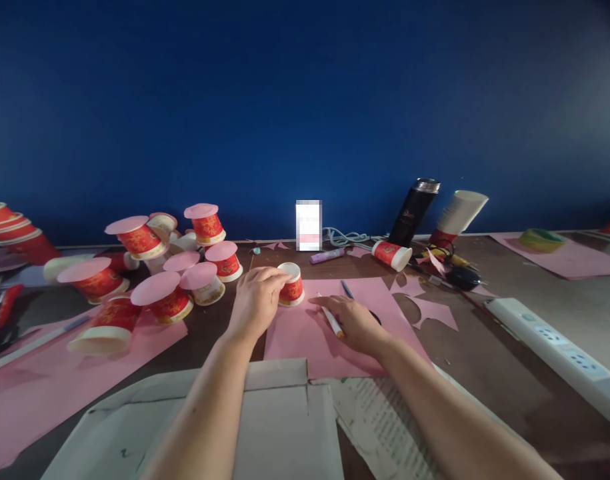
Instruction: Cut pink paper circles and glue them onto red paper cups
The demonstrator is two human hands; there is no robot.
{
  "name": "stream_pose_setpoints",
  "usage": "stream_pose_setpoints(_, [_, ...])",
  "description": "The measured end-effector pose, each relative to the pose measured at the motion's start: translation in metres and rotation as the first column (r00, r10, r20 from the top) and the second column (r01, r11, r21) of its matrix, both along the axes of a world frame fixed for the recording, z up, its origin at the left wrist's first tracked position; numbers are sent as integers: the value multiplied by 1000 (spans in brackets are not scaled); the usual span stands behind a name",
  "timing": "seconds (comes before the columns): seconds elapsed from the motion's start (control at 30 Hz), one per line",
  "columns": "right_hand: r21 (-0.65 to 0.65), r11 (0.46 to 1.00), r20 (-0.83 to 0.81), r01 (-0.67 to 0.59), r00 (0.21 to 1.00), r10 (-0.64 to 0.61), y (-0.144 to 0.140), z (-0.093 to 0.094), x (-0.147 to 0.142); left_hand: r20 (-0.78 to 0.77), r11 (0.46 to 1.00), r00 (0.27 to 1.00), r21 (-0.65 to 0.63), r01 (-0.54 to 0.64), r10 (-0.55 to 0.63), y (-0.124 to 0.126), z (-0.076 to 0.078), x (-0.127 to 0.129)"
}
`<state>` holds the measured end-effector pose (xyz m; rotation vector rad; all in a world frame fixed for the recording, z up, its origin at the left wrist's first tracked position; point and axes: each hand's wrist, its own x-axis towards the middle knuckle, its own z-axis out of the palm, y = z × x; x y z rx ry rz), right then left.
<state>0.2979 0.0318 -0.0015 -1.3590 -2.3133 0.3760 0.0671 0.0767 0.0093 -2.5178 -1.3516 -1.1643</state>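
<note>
Here, left hand fingers around cup; right hand gripping pen.

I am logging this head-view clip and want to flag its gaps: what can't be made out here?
- White card at the wall: its face is blurred out.
- Paper cup under the left hand: its near side is hidden by the fingers.
- Pen in the right hand: its tip is covered by the hand.
- Stacked cups: cut off by the left edge.
- Printed sheet: text too small.
</note>
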Motion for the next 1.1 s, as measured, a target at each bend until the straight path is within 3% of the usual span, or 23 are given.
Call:
stream_pose_setpoints(0.3, [22, 1000, -70, 3, 998, -1, 1, -6, 0, 61, 998, 997, 22, 54, -55, 2, -2, -1])
stream_pose_setpoints(0.7, [34, 992, -211, 123, 971, -113, 8, -13, -17, 46, 999, 998, 6, 41, -41, -2, 0, 0])
stream_pose_setpoints(0.9, [13, 999, -256, 35, 966, -31, 17, -23, -28, 47, 999, 998, -14, 32, -31, -2, 0, 1])
stream_pose_setpoints(1.1, [9, 999, -251, 50, 967, -46, 12, -24, -29, 50, 999, 998, -43, 28, -26, -3, 2, 2])
